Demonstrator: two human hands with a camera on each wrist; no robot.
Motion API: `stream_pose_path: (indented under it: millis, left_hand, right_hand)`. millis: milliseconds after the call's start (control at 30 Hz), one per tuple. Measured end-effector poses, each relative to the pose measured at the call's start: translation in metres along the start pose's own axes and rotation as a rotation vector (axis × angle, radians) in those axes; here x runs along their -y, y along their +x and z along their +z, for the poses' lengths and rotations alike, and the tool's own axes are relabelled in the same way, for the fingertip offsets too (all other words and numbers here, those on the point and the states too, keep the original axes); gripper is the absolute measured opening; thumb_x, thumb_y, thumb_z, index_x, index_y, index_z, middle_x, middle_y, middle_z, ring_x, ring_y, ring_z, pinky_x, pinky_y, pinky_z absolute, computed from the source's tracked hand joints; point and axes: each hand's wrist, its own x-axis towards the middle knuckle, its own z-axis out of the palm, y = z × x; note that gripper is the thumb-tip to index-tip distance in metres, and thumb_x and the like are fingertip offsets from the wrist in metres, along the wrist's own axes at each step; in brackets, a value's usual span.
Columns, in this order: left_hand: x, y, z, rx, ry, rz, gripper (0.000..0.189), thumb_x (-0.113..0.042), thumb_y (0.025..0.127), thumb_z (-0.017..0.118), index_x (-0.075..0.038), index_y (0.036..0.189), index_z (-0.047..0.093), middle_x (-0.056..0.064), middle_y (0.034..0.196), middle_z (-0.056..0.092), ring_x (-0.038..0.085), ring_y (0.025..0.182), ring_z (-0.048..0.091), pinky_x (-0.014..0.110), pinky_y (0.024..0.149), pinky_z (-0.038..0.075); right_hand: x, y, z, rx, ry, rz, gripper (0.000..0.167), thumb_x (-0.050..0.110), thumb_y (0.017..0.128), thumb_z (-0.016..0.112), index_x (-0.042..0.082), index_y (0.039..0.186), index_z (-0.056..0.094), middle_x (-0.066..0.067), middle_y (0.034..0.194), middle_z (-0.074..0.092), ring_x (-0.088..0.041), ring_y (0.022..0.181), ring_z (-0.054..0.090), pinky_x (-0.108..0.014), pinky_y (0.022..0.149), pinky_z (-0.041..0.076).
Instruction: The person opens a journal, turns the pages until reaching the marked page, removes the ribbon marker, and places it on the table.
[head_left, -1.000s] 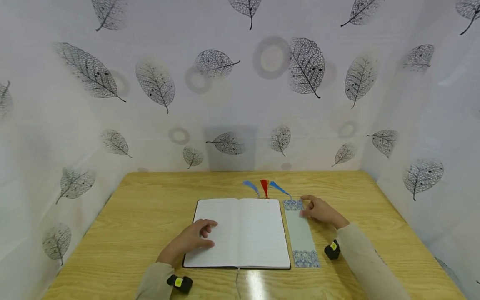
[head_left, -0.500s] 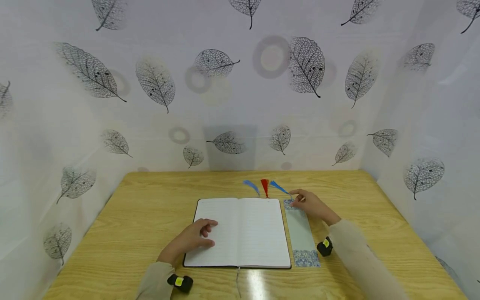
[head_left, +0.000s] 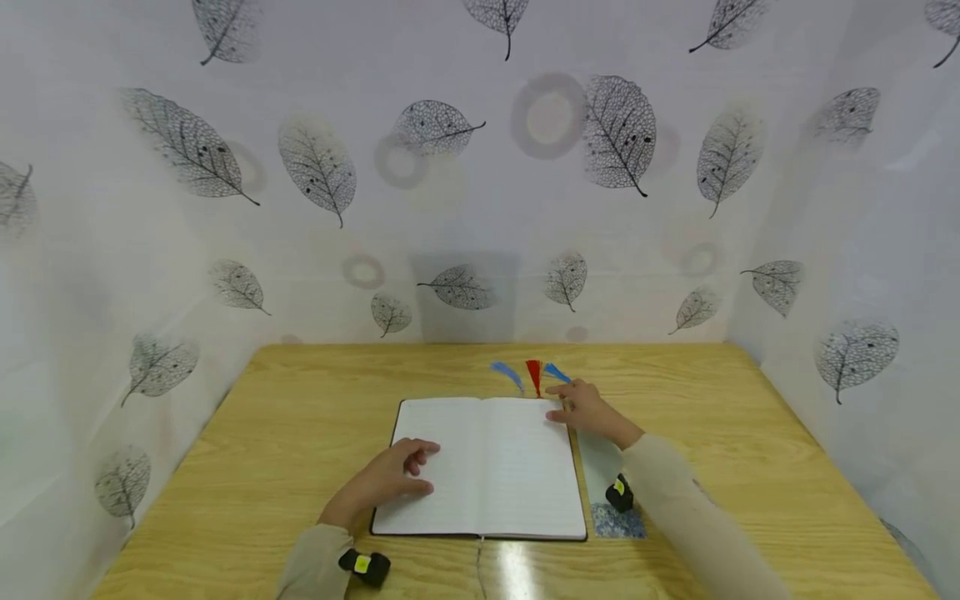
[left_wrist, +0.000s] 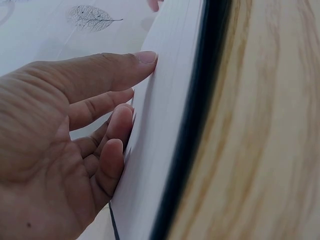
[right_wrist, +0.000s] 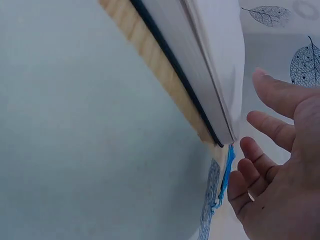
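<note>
The notebook (head_left: 525, 479) lies open on the table (head_left: 300, 417). The left hand (head_left: 384, 477) rests on the left page, thumb and fingers apart. The right hand (head_left: 588, 412) is at the notebook's upper right corner, digits spread apart; page contact cannot be determined. The bookmark (head_left: 618, 521) lies just right of the notebook, partly hidden by the right arm. The red tassel (head_left: 534, 375) lies beyond the notebook's far edge.

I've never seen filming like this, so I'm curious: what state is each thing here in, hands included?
Notebook: open flat to lined pages
Left hand: fingers loosely bent, at the left page
Right hand: fingers apart, holding nothing
Bookmark: lying flat, partly hidden
Ribbon marker: trailing loose from the notebook
Pale blue tassel: laid out, unheld
Red tassel: fanned out, unheld
Bright blue tassel: laid out, partly hidden
</note>
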Motion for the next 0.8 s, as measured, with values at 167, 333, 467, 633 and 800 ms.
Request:
stream_pose_path:
  millis: [167,333,467,633,800]
  left_hand:
    - [-0.001,0.000,-0.001,-0.004,0.007,0.001,0.054,-0.014,0.079,0.079,-0.005,0.128,0.058,0.004,0.100,0.051,0.016,0.090,0.048,0.022,0.075,0.041]
    - [0.001,0.000,0.000,0.001,-0.005,-0.004,0.055,-0.013,0.078,0.079,-0.005,0.128,0.057,0.005,0.102,0.051,0.016,0.091,0.048,0.022,0.075,0.042]
    - [0.003,0.001,0.000,0.010,-0.017,-0.001,0.055,-0.014,0.079,0.079,-0.005,0.129,0.057,0.005,0.103,0.050,0.016,0.091,0.048,0.022,0.076,0.042]
    - [0.003,0.001,0.000,0.009,-0.016,-0.005,0.055,-0.014,0.079,0.079,-0.006,0.129,0.057,0.005,0.103,0.051,0.016,0.092,0.048,0.022,0.076,0.042]
    - [0.003,0.001,0.000,0.005,-0.016,-0.027,0.055,-0.014,0.079,0.079,-0.007,0.129,0.057,0.005,0.103,0.051,0.017,0.091,0.048,0.023,0.075,0.041]
  right_hand:
    - [0.004,0.006,0.006,-0.002,-0.058,0.009,0.049,0.028,0.092,0.065,0.001,0.132,0.056,-0.025,0.117,0.050,-0.034,0.100,0.040,-0.046,0.083,0.035]
    - [0.006,0.007,0.010,0.018,-0.033,0.046,0.051,0.030,0.092,0.065,0.003,0.134,0.055,-0.024,0.123,0.048,-0.035,0.105,0.040,-0.050,0.087,0.037]
    - [0.007,0.007,0.012,0.026,-0.028,0.057,0.052,0.033,0.092,0.064,0.005,0.135,0.054,-0.024,0.127,0.047,-0.037,0.110,0.040,-0.055,0.092,0.038]
    - [0.009,0.006,0.013,0.030,-0.014,0.069,0.053,0.034,0.093,0.064,0.007,0.137,0.053,-0.023,0.128,0.046,-0.037,0.112,0.040,-0.056,0.094,0.038]
    - [0.009,0.005,0.013,0.024,-0.008,0.038,0.053,0.034,0.093,0.063,0.006,0.137,0.053,-0.024,0.130,0.046,-0.038,0.112,0.040,-0.057,0.093,0.037]
